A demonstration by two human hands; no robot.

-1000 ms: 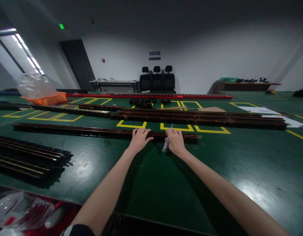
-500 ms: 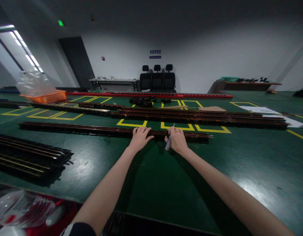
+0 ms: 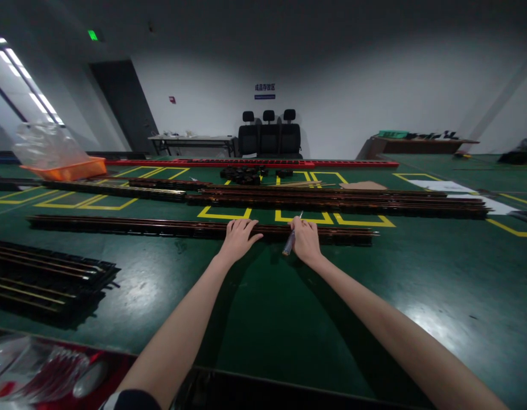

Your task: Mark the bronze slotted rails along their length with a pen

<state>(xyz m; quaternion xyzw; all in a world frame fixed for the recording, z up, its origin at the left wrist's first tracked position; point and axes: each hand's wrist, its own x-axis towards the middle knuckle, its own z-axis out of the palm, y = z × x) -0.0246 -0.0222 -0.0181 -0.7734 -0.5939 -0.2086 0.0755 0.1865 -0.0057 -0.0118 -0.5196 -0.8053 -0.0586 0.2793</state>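
Observation:
A long dark rail strip [image 3: 160, 226] with coppery lines lies across the green table [image 3: 263, 319] in front of me. My left hand [image 3: 241, 238] rests on its near edge near the middle, thumb apart from the fingers. Just to the right, my right hand [image 3: 305, 238] is closed round a screwdriver [image 3: 289, 244]; its handle points down toward me and its thin shaft sticks up past my fingers over the strip. Where the shaft's tip touches is too small to tell.
More strips [image 3: 331, 199] lie bundled behind, with a pile of black parts [image 3: 241, 173] beyond. Another stack [image 3: 36, 279] is at the left. An orange basket [image 3: 70, 169] holds clear plastic. Plastic packaging [image 3: 36, 370] sits at the lower left, below the table's edge. White papers [image 3: 442, 187] lie right.
The view has shifted slightly. The strip's right end has moved a little to the right relative to my hands. Both hands keep their places on it, the screwdriver still in the right one.

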